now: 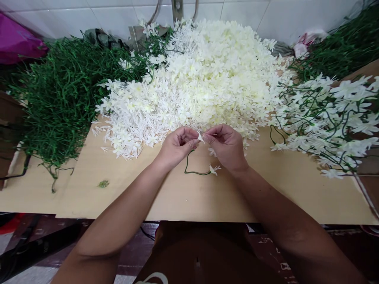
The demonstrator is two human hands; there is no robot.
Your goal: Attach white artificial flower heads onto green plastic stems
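My left hand (181, 145) pinches a green artificial flower stem (195, 172) whose lower part hangs out below the fingers and bends to the right. On that stem's far end sits a white flower (214, 170). Fingertips of my right hand (226, 146) are closed on a small white artificial flower (200, 137), which lies between both hands. The join between stem and flower is covered by the fingers. Just beyond the hands spreads a large heap of loose white flowers (219, 79).
Green stems (62, 90) are piled on the left, and more green stems (346, 43) at the back right. Stems with white flowers (334, 118) lie at the right. A small green scrap (103, 184) rests on the cardboard-covered table (124, 197). A tiled wall (118, 19) stands behind.
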